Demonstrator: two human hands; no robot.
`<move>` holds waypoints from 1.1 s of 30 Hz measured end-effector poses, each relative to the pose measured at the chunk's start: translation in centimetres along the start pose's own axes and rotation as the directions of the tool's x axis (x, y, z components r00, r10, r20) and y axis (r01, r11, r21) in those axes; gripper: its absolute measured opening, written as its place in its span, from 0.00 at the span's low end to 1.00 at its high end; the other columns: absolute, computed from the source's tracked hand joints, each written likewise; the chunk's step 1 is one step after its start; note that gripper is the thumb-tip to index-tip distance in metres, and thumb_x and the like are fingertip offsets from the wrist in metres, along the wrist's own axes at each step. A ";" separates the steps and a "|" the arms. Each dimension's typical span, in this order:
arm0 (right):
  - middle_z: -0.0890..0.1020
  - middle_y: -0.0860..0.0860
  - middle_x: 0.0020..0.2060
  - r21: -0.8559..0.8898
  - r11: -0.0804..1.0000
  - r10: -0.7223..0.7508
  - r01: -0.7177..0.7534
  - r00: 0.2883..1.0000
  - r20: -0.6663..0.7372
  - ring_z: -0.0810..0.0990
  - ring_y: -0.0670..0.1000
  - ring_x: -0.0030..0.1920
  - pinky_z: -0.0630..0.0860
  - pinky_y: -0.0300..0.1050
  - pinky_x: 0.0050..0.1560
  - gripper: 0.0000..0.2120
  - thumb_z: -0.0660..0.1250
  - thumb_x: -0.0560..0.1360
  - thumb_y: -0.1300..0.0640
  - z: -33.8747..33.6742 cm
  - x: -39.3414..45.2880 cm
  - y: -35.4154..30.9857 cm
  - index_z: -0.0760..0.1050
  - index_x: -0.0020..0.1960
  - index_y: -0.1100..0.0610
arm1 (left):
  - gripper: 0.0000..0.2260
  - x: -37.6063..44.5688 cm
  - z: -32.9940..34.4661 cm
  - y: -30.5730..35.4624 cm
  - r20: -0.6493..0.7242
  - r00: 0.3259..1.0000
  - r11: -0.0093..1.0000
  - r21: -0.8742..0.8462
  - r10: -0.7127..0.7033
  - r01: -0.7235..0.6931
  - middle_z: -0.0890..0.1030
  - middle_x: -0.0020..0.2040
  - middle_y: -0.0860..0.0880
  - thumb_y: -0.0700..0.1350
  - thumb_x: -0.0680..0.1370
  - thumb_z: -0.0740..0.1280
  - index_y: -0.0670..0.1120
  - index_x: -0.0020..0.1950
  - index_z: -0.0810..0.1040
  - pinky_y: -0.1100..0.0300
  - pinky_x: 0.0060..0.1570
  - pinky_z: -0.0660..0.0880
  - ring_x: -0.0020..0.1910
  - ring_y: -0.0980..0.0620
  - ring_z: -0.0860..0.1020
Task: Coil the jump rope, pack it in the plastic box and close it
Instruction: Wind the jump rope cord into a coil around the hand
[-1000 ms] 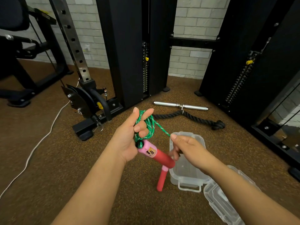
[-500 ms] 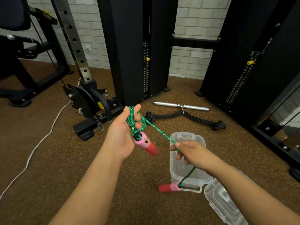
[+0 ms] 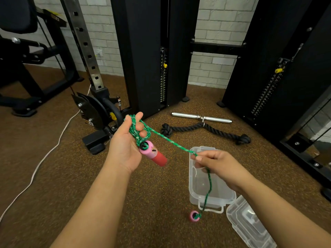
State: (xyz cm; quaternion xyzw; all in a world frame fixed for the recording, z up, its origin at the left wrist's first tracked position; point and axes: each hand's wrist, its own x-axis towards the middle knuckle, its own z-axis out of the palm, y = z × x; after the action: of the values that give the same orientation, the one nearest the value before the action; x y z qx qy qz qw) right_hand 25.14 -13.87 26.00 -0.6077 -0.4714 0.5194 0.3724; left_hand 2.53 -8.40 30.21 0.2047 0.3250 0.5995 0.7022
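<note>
While the left hand (image 3: pixel 125 149) grips green rope coils (image 3: pixel 138 130) and one pink-and-red handle (image 3: pixel 153 153), the right hand (image 3: pixel 215 167) pinches the taut jump rope (image 3: pixel 170 141) above the open clear plastic box (image 3: pixel 202 187); the second handle (image 3: pixel 194 216) dangles beside it, the lid (image 3: pixel 249 224) lying nearby.

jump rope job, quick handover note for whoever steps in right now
Left hand: holds green rope coils and one pink-red handle.
Right hand: pinches the free rope stretch; second handle dangles below, beside the box.
Clear plastic box open on the floor, nothing in it; lid beside it.
Done: a few coils.
Left: finish coiling, pack, close.
</note>
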 end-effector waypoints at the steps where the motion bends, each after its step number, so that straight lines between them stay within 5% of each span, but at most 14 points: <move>1: 0.84 0.53 0.41 0.078 0.997 0.008 -0.004 0.999 -0.050 0.80 0.49 0.43 0.74 0.40 0.45 0.05 0.70 0.73 0.62 -0.3 0.2 0.1 0.83 0.46 0.55 | 0.19 0.0 -0.1 0.1 -0.006 1.000 1.000 -0.001 0.008 -0.008 0.71 0.28 0.54 0.51 0.82 0.56 0.40 0.65 0.75 0.64 0.36 0.65 0.29 0.57 0.66; 5: 0.83 0.50 0.39 0.009 0.999 0.045 -0.044 0.997 -0.065 0.80 0.49 0.43 0.75 0.39 0.45 0.07 0.74 0.68 0.66 -0.5 0.2 0.5 0.81 0.43 0.58 | 0.19 -0.4 0.4 -0.5 0.023 1.000 0.999 0.039 -0.004 0.003 0.70 0.28 0.53 0.51 0.82 0.56 0.41 0.65 0.74 0.63 0.36 0.64 0.29 0.57 0.65; 8: 0.79 0.47 0.54 -0.128 0.992 0.018 -0.010 0.998 0.059 0.77 0.48 0.57 0.74 0.45 0.62 0.19 0.73 0.69 0.64 0.5 0.1 0.2 0.76 0.57 0.51 | 0.20 -1.3 1.4 -1.6 0.162 0.979 0.980 0.175 -0.128 0.099 0.69 0.28 0.53 0.51 0.81 0.56 0.40 0.66 0.74 0.63 0.35 0.63 0.28 0.56 0.66; 11: 0.73 0.45 0.67 -0.046 0.988 -0.138 0.147 0.979 0.152 0.71 0.46 0.68 0.67 0.49 0.70 0.28 0.66 0.75 0.66 1.8 -0.1 -0.6 0.65 0.70 0.47 | 0.21 -2.3 2.4 -2.8 0.293 0.894 0.905 0.363 -0.339 0.224 0.68 0.27 0.53 0.51 0.80 0.57 0.39 0.65 0.75 0.62 0.34 0.64 0.27 0.56 0.66; 14: 0.79 0.52 0.61 0.022 0.981 -0.193 0.192 0.966 0.172 0.75 0.54 0.64 0.71 0.53 0.67 0.22 0.59 0.78 0.68 2.6 -0.2 -1.1 0.70 0.67 0.49 | 0.21 -2.7 2.6 -3.5 0.338 0.812 0.825 0.491 -0.475 0.278 0.67 0.26 0.53 0.51 0.80 0.56 0.38 0.64 0.76 0.63 0.33 0.63 0.26 0.56 0.64; 16: 0.82 0.55 0.56 0.004 0.982 -0.184 0.187 0.966 0.179 0.79 0.51 0.59 0.73 0.46 0.63 0.15 0.58 0.79 0.65 2.5 -0.3 -1.1 0.75 0.62 0.53 | 0.21 -2.7 2.4 -3.4 0.340 0.801 0.820 0.489 -0.493 0.298 0.67 0.25 0.53 0.50 0.79 0.57 0.38 0.63 0.77 0.62 0.34 0.61 0.25 0.56 0.64; 18: 0.81 0.59 0.46 -0.042 0.980 -0.187 0.196 0.968 0.166 0.79 0.51 0.49 0.71 0.46 0.56 0.11 0.57 0.80 0.59 2.3 -0.3 -0.9 0.78 0.54 0.56 | 0.21 -2.6 2.2 -2.9 0.336 0.820 0.846 0.443 -0.463 0.296 0.67 0.26 0.52 0.51 0.78 0.58 0.38 0.63 0.77 0.61 0.35 0.61 0.25 0.56 0.64; 21: 0.78 0.52 0.39 0.028 0.987 -0.161 0.159 0.980 0.119 0.76 0.51 0.46 0.71 0.50 0.60 0.12 0.54 0.81 0.61 1.9 -0.2 -0.5 0.75 0.45 0.56 | 0.22 -2.1 1.7 -2.0 0.315 0.867 0.894 0.359 -0.385 0.267 0.68 0.26 0.52 0.52 0.78 0.58 0.39 0.63 0.77 0.63 0.33 0.64 0.26 0.56 0.65; 23: 0.79 0.54 0.41 0.202 0.973 -0.146 0.111 0.975 0.168 0.78 0.53 0.45 0.73 0.51 0.60 0.10 0.54 0.80 0.60 1.9 -0.3 -0.5 0.73 0.46 0.57 | 0.21 -1.9 1.6 -1.6 0.307 0.882 0.909 0.331 -0.356 0.251 0.68 0.27 0.52 0.52 0.79 0.56 0.39 0.63 0.76 0.61 0.34 0.63 0.27 0.55 0.64; 25: 0.79 0.55 0.38 0.306 0.951 -0.131 0.047 0.956 0.261 0.78 0.52 0.38 0.74 0.47 0.49 0.12 0.55 0.78 0.52 2.0 -0.7 -0.9 0.72 0.54 0.58 | 0.21 -2.1 1.8 -1.6 0.309 0.883 0.909 0.338 -0.352 0.244 0.69 0.27 0.51 0.51 0.80 0.55 0.39 0.63 0.76 0.61 0.34 0.63 0.26 0.55 0.65; 27: 0.76 0.51 0.32 0.209 0.974 -0.150 0.090 0.945 0.289 0.73 0.47 0.32 0.71 0.40 0.38 0.16 0.54 0.79 0.49 2.1 -0.8 -1.0 0.73 0.58 0.56 | 0.21 -2.2 1.9 -1.6 0.309 0.885 0.912 0.331 -0.347 0.242 0.70 0.27 0.51 0.51 0.80 0.55 0.39 0.63 0.76 0.62 0.34 0.64 0.26 0.55 0.66; 30: 0.72 0.46 0.28 -0.143 0.953 -0.237 0.268 0.950 0.202 0.70 0.44 0.30 0.68 0.43 0.33 0.14 0.54 0.82 0.52 2.3 -0.7 -0.7 0.77 0.50 0.52 | 0.21 -2.0 1.9 -1.6 0.283 0.912 0.933 0.292 -0.296 0.212 0.74 0.30 0.51 0.51 0.81 0.54 0.39 0.65 0.75 0.63 0.33 0.68 0.27 0.55 0.69; 33: 0.78 0.47 0.36 -0.670 0.624 -0.347 0.403 0.910 0.225 0.77 0.49 0.37 0.75 0.51 0.40 0.11 0.52 0.81 0.47 2.5 -1.1 -0.3 0.72 0.48 0.48 | 0.20 -2.0 1.8 -1.6 0.232 0.939 0.946 0.263 -0.255 0.191 0.85 0.45 0.48 0.52 0.82 0.52 0.42 0.64 0.73 0.59 0.43 0.72 0.34 0.54 0.75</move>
State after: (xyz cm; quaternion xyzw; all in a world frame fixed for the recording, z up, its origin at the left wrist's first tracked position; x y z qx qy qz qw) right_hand 22.64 -14.96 26.12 -0.5713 -0.7625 0.2332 0.1948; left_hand 4.77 -10.43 30.84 0.3264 0.3193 0.4399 0.7733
